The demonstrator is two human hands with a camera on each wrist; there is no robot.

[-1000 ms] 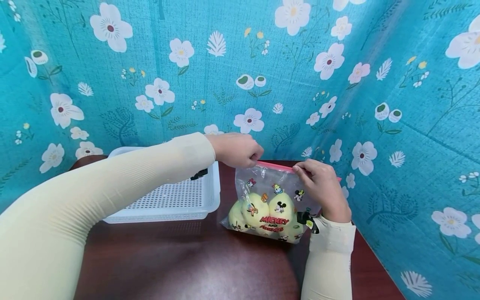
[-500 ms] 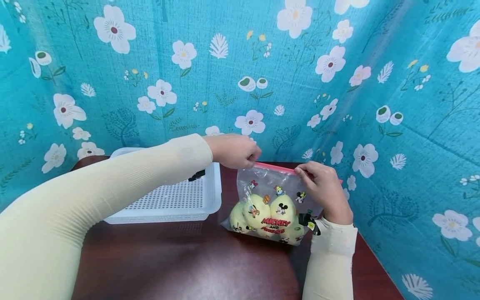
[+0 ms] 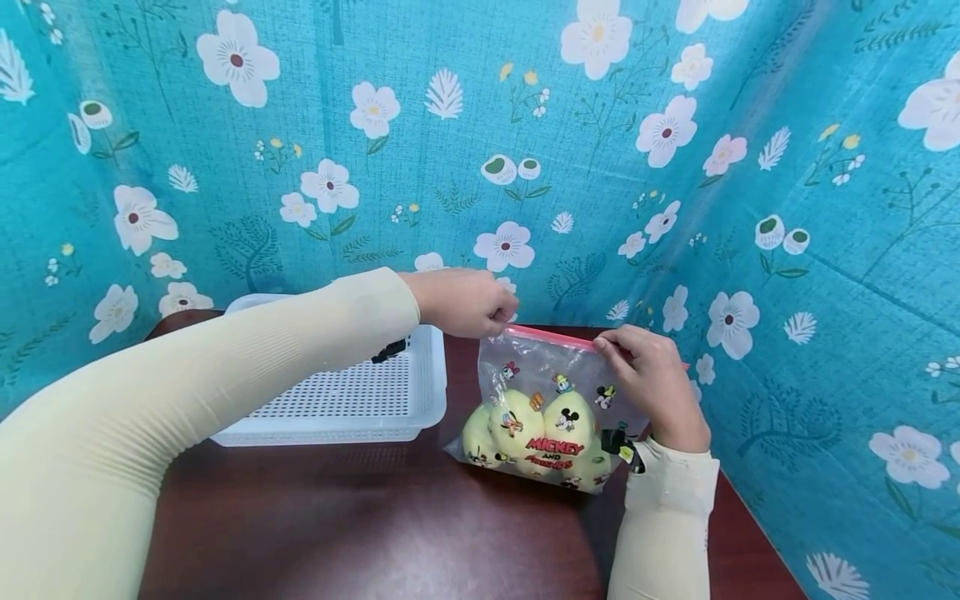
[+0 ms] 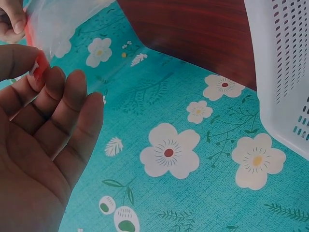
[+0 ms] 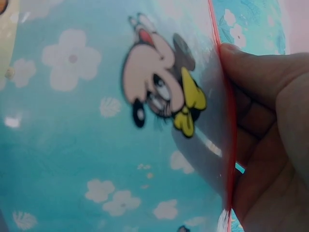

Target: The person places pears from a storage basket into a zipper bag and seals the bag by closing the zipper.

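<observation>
A clear zip bag [image 3: 542, 367] printed with cartoon figures stands on the table, its red zip strip [image 3: 551, 337] along the top. Several pale yellow-green round fruits [image 3: 517, 417] lie inside it. My left hand [image 3: 468, 302] pinches the strip at the bag's left top corner; in the left wrist view, thumb and forefinger hold the red end while the other fingers [image 4: 79, 121] are loosely bent. Farther right, my right hand [image 3: 654, 375] pinches the strip between thumb and fingers, as the right wrist view also shows at the red edge [image 5: 231, 125].
A white perforated plastic basket [image 3: 431, 392] stands left of the bag, partly hidden under my left sleeve [image 3: 300, 337]. The dark red-brown table [image 3: 375, 517] is bordered behind and at the right by a blue flowered cloth [image 3: 420, 167].
My left hand has slid slightly left along the strip toward the bag's corner. The right hand keeps its hold at about the same spot. The whole head view has shifted a little.
</observation>
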